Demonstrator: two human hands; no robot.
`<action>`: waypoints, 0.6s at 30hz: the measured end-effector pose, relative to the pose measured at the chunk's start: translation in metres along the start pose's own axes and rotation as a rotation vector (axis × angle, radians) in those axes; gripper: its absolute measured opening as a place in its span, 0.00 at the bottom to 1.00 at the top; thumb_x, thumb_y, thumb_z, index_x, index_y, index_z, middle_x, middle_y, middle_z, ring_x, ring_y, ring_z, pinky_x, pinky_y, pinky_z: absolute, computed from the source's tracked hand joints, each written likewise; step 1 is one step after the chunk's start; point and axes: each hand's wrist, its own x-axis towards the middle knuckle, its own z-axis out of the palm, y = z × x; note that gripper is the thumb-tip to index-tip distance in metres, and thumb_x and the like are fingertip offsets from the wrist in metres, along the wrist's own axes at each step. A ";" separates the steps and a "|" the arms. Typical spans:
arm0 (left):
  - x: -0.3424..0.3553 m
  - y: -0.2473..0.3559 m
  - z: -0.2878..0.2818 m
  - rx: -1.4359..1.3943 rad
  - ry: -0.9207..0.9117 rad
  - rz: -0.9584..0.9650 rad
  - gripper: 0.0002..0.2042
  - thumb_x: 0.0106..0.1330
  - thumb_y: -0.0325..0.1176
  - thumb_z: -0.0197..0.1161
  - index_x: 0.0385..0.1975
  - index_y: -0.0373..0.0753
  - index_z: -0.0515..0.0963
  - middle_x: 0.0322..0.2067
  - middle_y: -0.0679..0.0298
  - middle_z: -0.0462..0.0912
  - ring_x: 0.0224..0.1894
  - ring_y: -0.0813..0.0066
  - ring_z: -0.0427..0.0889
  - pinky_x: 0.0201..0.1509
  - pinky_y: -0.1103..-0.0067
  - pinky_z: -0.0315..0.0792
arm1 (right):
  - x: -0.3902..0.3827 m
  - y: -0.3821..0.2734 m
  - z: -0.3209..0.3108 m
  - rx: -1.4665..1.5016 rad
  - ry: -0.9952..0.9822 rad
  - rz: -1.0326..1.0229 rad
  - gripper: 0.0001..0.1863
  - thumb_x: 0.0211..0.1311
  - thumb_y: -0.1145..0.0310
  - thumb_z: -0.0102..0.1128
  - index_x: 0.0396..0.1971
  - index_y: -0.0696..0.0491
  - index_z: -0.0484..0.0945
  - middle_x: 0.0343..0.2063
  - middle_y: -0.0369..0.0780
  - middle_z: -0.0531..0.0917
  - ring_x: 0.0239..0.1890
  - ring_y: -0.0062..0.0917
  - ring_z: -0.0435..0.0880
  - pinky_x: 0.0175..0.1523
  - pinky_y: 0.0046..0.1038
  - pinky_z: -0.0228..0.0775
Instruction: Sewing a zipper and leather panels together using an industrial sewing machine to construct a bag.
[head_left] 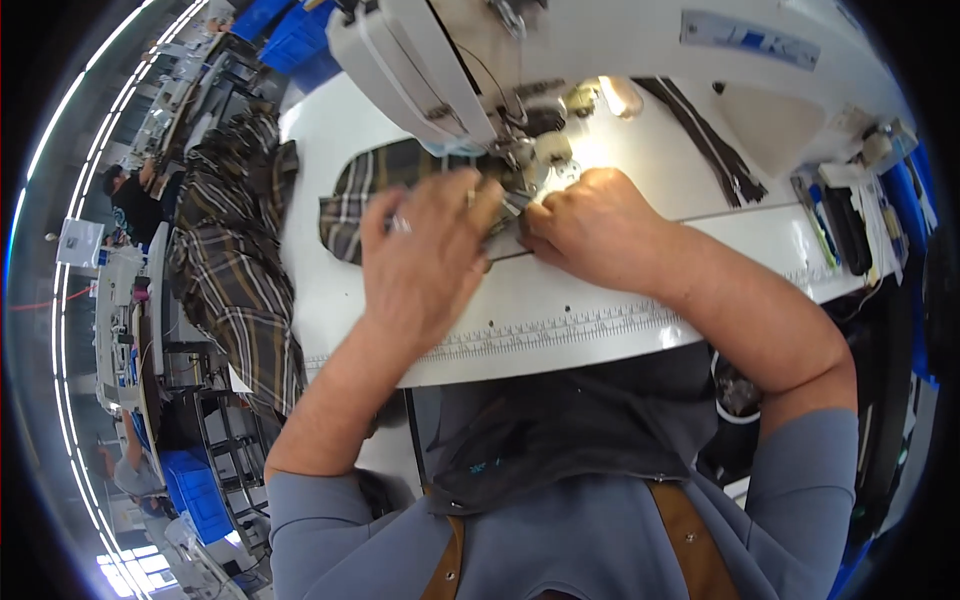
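Note:
A piece of dark plaid fabric (347, 205) lies on the white sewing machine table, its right end close to the needle area of the sewing machine (415, 75). My left hand (425, 245) is over this fabric, thumb apart from the fingers, somewhat blurred by motion. Beside the presser foot, my right hand (600, 225) has its fingers curled and pressed together at the fabric's right edge. The fingertips of that hand are partly hidden. A lamp on the machine lights the spot just beyond my right hand.
A large heap of plaid fabric (235, 290) hangs off the table's left side. Dark zipper strips (705, 140) lie at the right, beyond a tray of tools (845, 220). A ruler strip (540, 328) runs along the near edge. Other people work far left.

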 end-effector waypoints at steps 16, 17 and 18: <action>0.024 -0.027 0.065 -0.541 0.073 -0.170 0.23 0.47 0.19 0.68 0.46 0.41 0.83 0.35 0.60 0.84 0.36 0.56 0.85 0.42 0.68 0.79 | -0.005 -0.003 0.005 -0.146 -0.060 -0.008 0.14 0.64 0.59 0.68 0.33 0.55 0.80 0.17 0.34 0.80 0.20 0.29 0.84 0.30 0.32 0.75; 0.023 -0.026 0.066 -0.523 0.059 -0.133 0.23 0.47 0.19 0.68 0.47 0.42 0.84 0.35 0.61 0.84 0.36 0.57 0.85 0.42 0.69 0.79 | -0.005 -0.003 0.005 -0.145 -0.059 -0.012 0.14 0.64 0.59 0.69 0.33 0.55 0.80 0.17 0.34 0.80 0.19 0.28 0.84 0.30 0.31 0.75; 0.024 -0.026 0.067 -0.503 0.033 -0.122 0.24 0.46 0.20 0.70 0.47 0.42 0.86 0.36 0.61 0.84 0.36 0.60 0.86 0.39 0.70 0.80 | -0.005 -0.004 0.006 -0.145 -0.050 -0.018 0.14 0.64 0.59 0.69 0.33 0.55 0.79 0.17 0.34 0.79 0.19 0.28 0.84 0.29 0.31 0.74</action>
